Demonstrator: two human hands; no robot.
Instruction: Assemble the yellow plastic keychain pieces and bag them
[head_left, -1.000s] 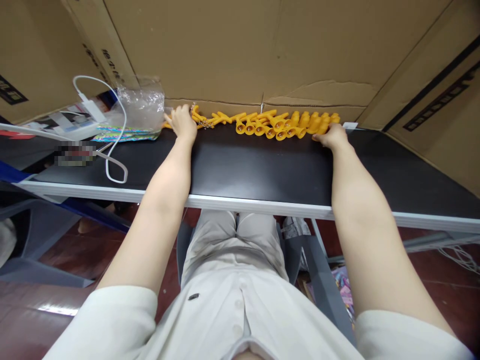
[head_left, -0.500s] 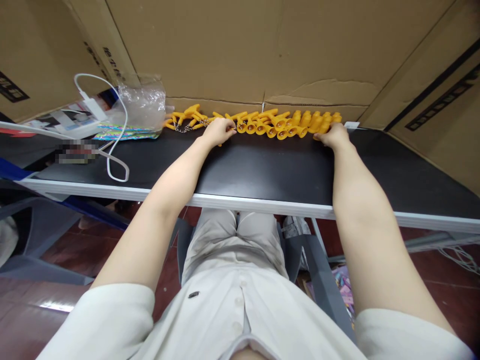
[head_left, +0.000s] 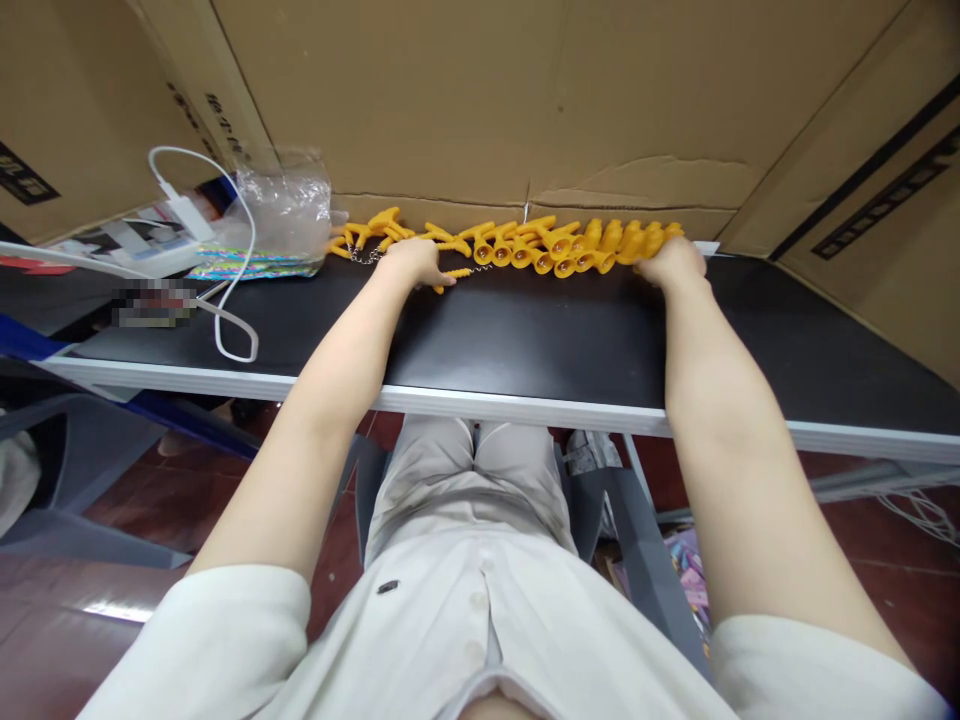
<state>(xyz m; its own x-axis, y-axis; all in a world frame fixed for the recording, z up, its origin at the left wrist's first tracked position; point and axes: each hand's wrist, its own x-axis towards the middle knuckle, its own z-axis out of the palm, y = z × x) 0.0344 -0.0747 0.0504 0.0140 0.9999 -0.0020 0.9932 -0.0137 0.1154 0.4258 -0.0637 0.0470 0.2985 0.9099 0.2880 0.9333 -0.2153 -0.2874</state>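
Left hand [head_left: 414,262] and right hand [head_left: 677,266] flank flared yellow pieces [head_left: 559,246].
Left fingers curl over a chained yellow piece [head_left: 458,273], its chain [head_left: 482,267] trailing rightward; right fingers meet the row's right end. Whether either hand grips, I cannot tell. Tangled yellow pieces [head_left: 384,221] lie left of the left hand.

My left hand [head_left: 412,262] was back-up, its thumb [head_left: 446,280] pointing toward my right hand [head_left: 675,262], well apart from it. That one curved inward, its fingers [head_left: 649,269] mostly hidden from me. Behind both wrists [head_left: 384,290], my bare forearms [head_left: 346,365] slanted back and outward.
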